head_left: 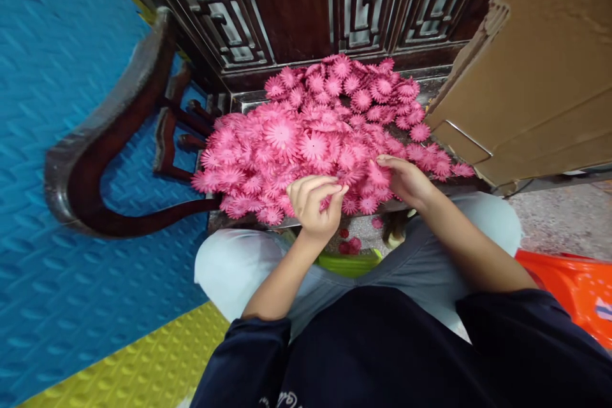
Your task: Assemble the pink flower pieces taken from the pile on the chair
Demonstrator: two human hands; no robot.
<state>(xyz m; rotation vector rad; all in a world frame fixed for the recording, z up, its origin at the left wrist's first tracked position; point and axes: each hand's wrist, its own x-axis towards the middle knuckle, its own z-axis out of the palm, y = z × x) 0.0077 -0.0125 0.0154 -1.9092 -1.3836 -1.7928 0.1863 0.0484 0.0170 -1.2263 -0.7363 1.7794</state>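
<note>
A large heap of pink artificial flower heads [282, 134] with thin, pointed petals covers the dark wooden seat in front of me. My left hand [316, 205] is at the near edge of the heap, its fingers curled and thumb and forefinger pinched together. Whatever is in that pinch, if anything, is too small to make out. To its right, my right hand [406, 182] has its fingertips on a single pink flower head [378, 173], which stands up on edge. The fingers hide part of that flower.
Behind the heap rises a carved wooden chair back [291, 6], with a curved armrest [115, 121] at left. A cardboard box [535, 64] borders the right side. Between my knees lies a green object [349, 262]; an orange plastic item [568, 287] is at lower right.
</note>
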